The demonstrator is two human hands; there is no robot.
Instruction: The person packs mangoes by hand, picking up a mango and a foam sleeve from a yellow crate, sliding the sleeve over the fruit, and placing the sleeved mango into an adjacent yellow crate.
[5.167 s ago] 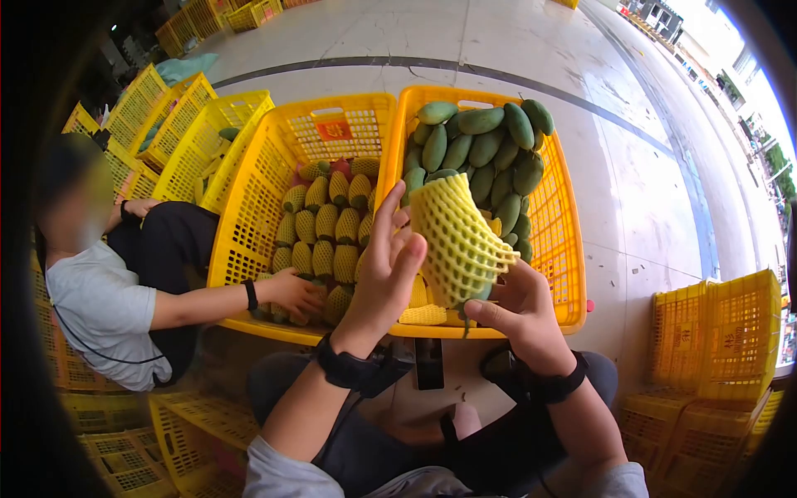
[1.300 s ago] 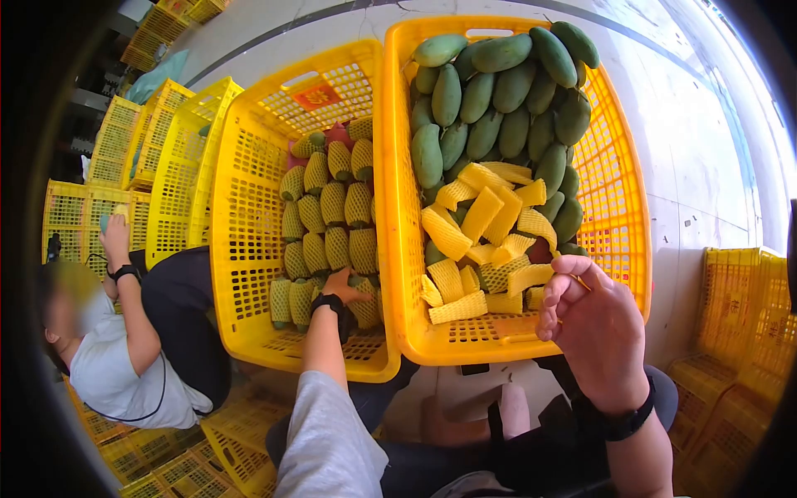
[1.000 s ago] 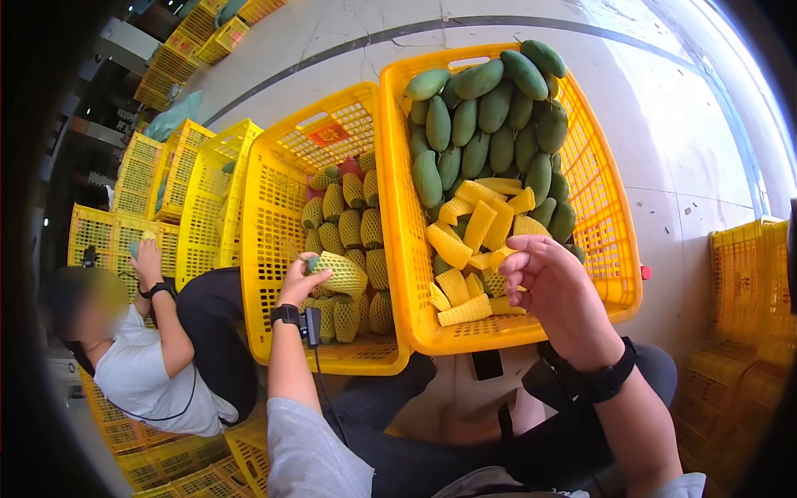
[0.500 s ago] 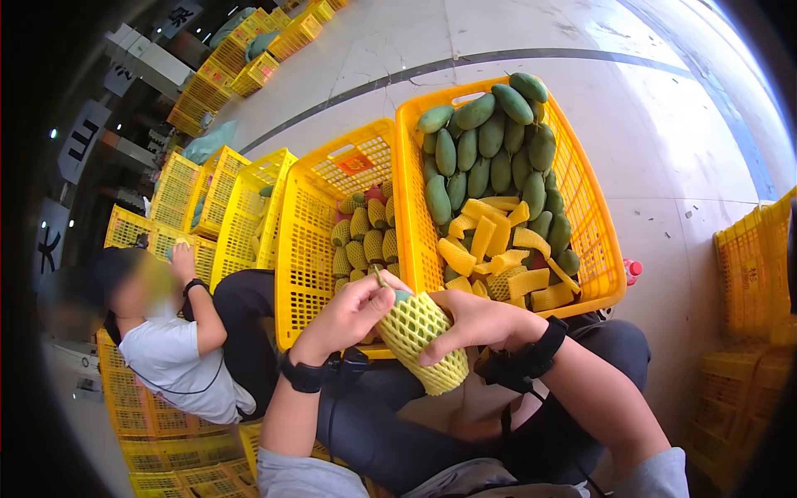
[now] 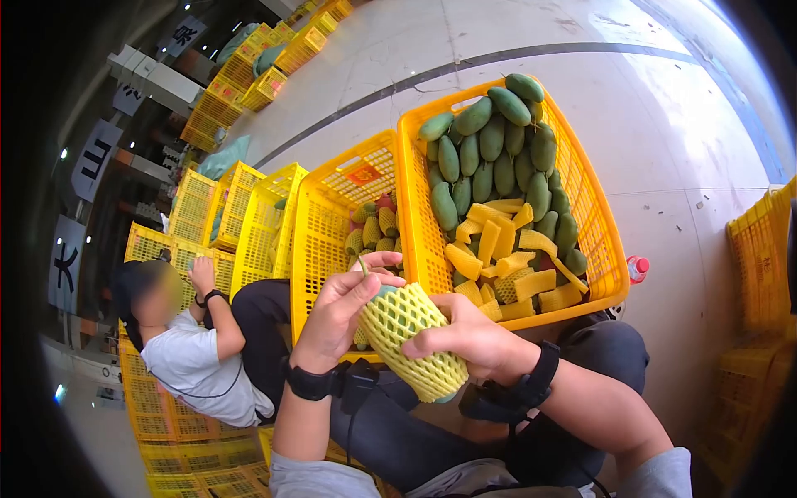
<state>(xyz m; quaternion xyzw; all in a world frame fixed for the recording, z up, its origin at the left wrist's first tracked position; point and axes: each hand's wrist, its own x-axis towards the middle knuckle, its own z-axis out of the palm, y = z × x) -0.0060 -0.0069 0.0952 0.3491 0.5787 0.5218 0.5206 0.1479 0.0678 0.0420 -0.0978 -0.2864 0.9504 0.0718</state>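
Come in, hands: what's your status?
Left hand at stem end of green oval fruit, right hand around its yellow foam-mesh sleeve. Fruit mostly inside. Nothing visibly in the way.

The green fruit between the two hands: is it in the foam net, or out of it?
In: the yellow foam net wraps around the green fruit, whose stem end sticks out at the left hand.

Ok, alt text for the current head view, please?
The left hand and right hand hold a green oval mango in pale-yellow foam netting. Ahead, a yellow plastic crate holds bare green mangoes and loose yellow foam sleeves; a light-shirted person sits to the left.
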